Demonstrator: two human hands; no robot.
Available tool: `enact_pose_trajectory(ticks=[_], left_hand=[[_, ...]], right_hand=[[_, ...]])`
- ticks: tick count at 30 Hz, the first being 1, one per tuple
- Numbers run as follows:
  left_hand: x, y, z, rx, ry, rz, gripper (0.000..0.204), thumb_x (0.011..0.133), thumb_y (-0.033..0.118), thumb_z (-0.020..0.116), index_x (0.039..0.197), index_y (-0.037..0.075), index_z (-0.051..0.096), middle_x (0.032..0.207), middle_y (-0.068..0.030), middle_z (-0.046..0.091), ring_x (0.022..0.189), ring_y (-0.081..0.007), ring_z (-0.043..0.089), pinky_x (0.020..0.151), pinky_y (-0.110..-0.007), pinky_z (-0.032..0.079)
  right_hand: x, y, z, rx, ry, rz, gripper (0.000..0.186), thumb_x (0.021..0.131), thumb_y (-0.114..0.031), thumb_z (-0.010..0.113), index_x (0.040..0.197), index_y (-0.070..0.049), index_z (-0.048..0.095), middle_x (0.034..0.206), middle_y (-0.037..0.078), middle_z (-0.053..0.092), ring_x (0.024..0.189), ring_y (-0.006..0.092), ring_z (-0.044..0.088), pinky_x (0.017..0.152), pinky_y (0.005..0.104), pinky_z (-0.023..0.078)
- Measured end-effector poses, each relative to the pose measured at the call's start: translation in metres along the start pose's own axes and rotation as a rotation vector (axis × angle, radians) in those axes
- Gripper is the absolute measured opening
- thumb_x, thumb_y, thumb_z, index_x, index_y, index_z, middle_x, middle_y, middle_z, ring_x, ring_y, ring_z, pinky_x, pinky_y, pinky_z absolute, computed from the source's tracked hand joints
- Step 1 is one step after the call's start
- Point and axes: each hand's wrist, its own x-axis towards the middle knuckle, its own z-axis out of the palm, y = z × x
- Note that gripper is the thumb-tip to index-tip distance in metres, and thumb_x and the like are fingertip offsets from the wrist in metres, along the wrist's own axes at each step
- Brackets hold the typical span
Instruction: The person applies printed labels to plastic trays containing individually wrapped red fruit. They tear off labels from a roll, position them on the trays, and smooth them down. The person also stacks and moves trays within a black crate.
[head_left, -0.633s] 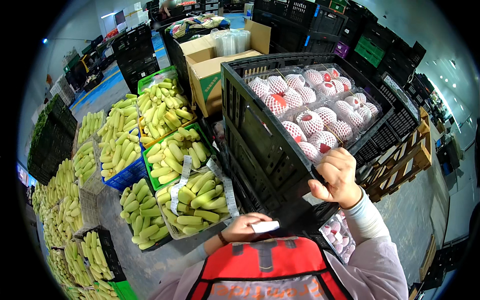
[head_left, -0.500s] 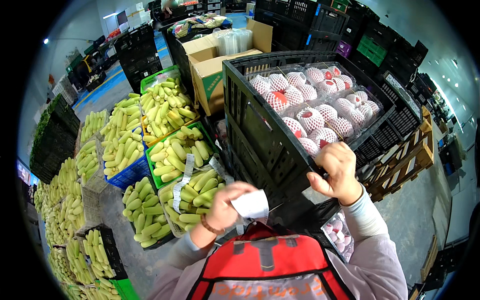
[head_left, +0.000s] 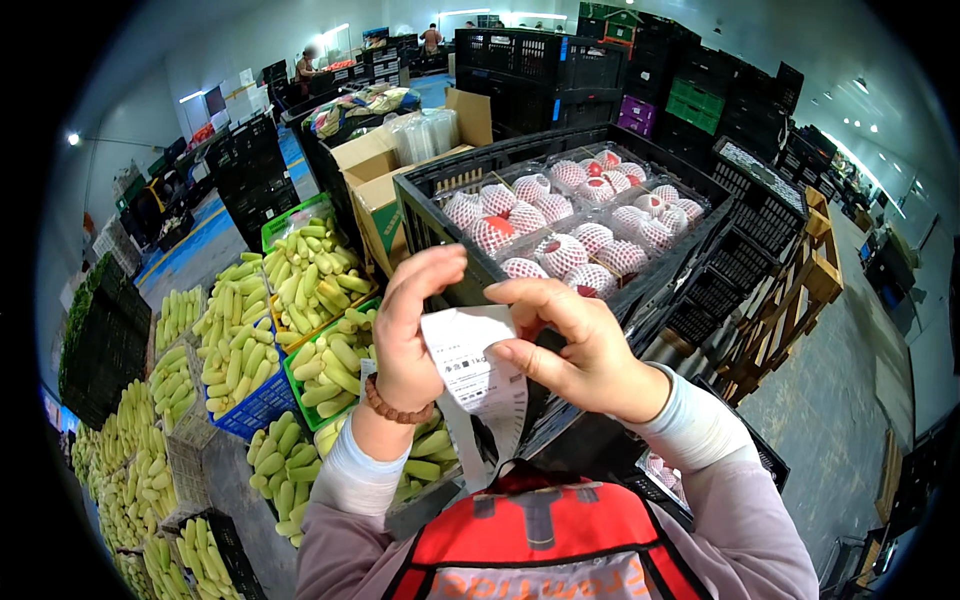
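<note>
A strip of white printed paper labels (head_left: 478, 365) is up in front of me, its tail hanging toward my chest. My left hand (head_left: 408, 330), with a brown bead bracelet at the wrist, holds the strip at its left edge. That hand's fingers rise beside the paper, and its thumb is hidden. On the right edge, my right hand (head_left: 575, 345) has its thumb on the paper, with the index finger curved above. Just beyond my hands is a large black crate (head_left: 425, 215) containing clear packs of red fruit (head_left: 590, 240) in white foam nets.
Crates of pale green gourds (head_left: 235, 350) spread over the floor at left. An open cardboard box (head_left: 375, 185) with clear plastic containers stands behind them. Wooden pallets (head_left: 790, 300) lean at right. Black crates (head_left: 540, 75) are stacked behind, and people (head_left: 308, 68) stand far back.
My right hand has left the crate's rim and come to the labels. My left hand has risen with the strip to meet it. The view has tilted up, showing more of the back.
</note>
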Motion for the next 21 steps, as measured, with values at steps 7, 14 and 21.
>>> enact_pose_trajectory(ticks=[7,14,21], left_hand=[[0.007,0.009,0.003,-0.035,-0.212,0.031,0.026,0.069,0.007,0.076,0.088,0.001,0.058,0.079,-0.0092,0.060,0.068,-0.0159,0.057,0.059,-0.025,0.044],[0.060,-0.016,0.024,0.195,-0.238,0.003,0.022,0.069,0.009,0.077,0.082,0.003,0.061,0.069,-0.0036,0.057,0.061,-0.0118,0.056,0.053,-0.024,0.041],[0.097,-0.053,0.052,0.139,-0.255,-0.299,0.022,0.069,0.007,0.077,0.082,0.003,0.060,0.074,-0.0002,0.062,0.067,-0.0064,0.057,0.059,-0.021,0.045]], right_hand=[[0.011,0.000,-0.020,-0.084,-0.006,-0.094,0.021,0.076,-0.007,0.070,0.095,-0.005,0.062,0.075,0.007,0.060,0.067,0.0221,0.060,0.061,0.0314,0.048],[0.067,0.038,-0.073,-0.205,-0.005,-0.364,0.011,0.075,-0.009,0.073,0.080,-0.006,0.064,0.081,0.004,0.063,0.079,0.0220,0.059,0.073,0.0336,0.046],[0.102,0.089,-0.128,0.090,-0.125,0.021,0.016,0.087,-0.016,0.066,0.093,-0.003,0.059,0.088,0.000,0.060,0.083,0.0073,0.058,0.069,0.0234,0.049]])
